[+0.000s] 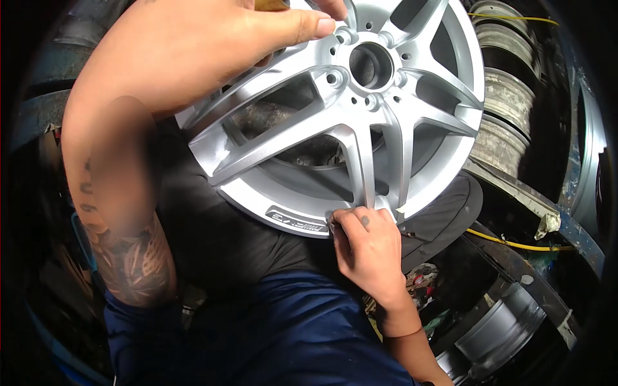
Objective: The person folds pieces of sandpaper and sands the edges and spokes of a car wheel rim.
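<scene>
A silver alloy wheel (380,135) with split spokes lies tilted across the person's lap. My left hand (212,48) reaches over its upper left side, thumb near the hub and part of the hand beyond the frame's top. A yellowish-brown item (271,5) shows between its thumb and palm, too little visible to name. My right hand (370,248) is at the near rim, fingers curled and pressed together just right of a dark lettered marking (296,220). Whatever its fingertips hold, if anything, is hidden.
Several dusty wheels (505,93) are stacked at the upper right. Another silver wheel (502,328) lies at the lower right, below a worn metal frame (515,193). A yellow cable (515,244) runs along there. Dark-clad legs (219,225) lie under the wheel.
</scene>
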Demonstrator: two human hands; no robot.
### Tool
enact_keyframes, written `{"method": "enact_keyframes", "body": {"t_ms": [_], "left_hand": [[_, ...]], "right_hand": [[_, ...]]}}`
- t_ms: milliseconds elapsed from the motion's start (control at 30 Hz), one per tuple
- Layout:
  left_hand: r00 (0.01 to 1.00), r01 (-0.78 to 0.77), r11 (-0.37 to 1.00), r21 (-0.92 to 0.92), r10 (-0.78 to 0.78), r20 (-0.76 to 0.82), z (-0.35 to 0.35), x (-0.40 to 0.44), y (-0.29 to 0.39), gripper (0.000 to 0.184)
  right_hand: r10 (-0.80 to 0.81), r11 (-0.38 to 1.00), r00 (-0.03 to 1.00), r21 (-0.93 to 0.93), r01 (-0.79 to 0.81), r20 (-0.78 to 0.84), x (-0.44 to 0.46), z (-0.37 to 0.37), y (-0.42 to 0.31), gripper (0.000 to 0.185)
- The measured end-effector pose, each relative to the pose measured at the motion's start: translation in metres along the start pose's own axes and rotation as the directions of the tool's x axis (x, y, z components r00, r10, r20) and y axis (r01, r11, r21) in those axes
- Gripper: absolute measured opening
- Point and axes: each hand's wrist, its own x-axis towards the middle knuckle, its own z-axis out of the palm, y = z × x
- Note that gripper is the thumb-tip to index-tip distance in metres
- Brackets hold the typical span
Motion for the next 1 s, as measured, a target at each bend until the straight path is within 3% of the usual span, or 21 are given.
{"method": "enact_keyframes", "body": {"t_ms": [200,333,400,500,533,600,633,700,767,867,1000], "left_hand": [[0.991,0.133,0.990,-0.042,-0.133,0.020,-0.003,-0.002,0.008,0.033],[0.932,0.359,0.927,-0.105,-0.351,0.092,-0.010,0.007,0.030,0.032],[0.846,0.522,0.840,-0.148,-0.487,0.219,-0.025,0.023,0.044,0.032],[0.605,0.775,0.614,-0.150,-0.651,0.459,-0.044,0.041,0.055,0.033],[0.589,0.783,0.607,-0.138,-0.651,0.480,-0.046,0.044,0.057,0.034],[0.654,0.724,0.686,-0.068,-0.653,0.383,-0.038,0.044,0.062,0.033],[0.726,0.658,0.753,0.005,-0.636,0.261,-0.024,0.037,0.067,0.031],[0.855,0.503,0.856,0.121,-0.513,0.074,-0.006,0.028,0.068,0.029],[0.935,0.351,0.922,0.166,-0.355,-0.006,0.005,0.024,0.065,0.028],[0.933,0.337,0.936,0.099,-0.346,0.098,0.012,0.018,0.064,0.028],[0.915,0.356,0.933,0.055,-0.360,0.184,0.019,0.009,0.074,0.029]], "right_hand": [[-0.021,1.000,1.000,-0.001,0.021,0.000,0.004,0.002,-0.002,0.023],[-0.008,1.000,1.000,0.016,0.009,-0.027,0.004,0.002,-0.004,0.022],[-0.006,1.000,0.999,0.014,0.006,-0.036,0.006,0.002,-0.003,0.022],[-0.003,0.999,1.000,0.033,0.004,-0.027,0.005,0.000,-0.003,0.021],[-0.011,1.000,0.999,0.027,0.012,-0.039,0.006,0.003,-0.003,0.020],[-0.009,0.999,0.999,0.031,0.011,-0.048,0.005,0.003,-0.001,0.019],[-0.005,0.999,0.999,0.045,0.007,-0.043,0.003,0.001,-0.001,0.019],[-0.010,0.999,0.999,0.048,0.012,-0.047,0.005,0.001,-0.001,0.018],[-0.010,1.000,0.998,0.018,0.011,-0.066,0.006,0.004,-0.001,0.016],[0.112,0.976,0.980,0.206,-0.077,-0.165,0.000,-0.002,0.003,0.012],[0.199,0.955,0.975,0.245,-0.170,-0.098,-0.011,-0.009,0.008,0.014]]}}
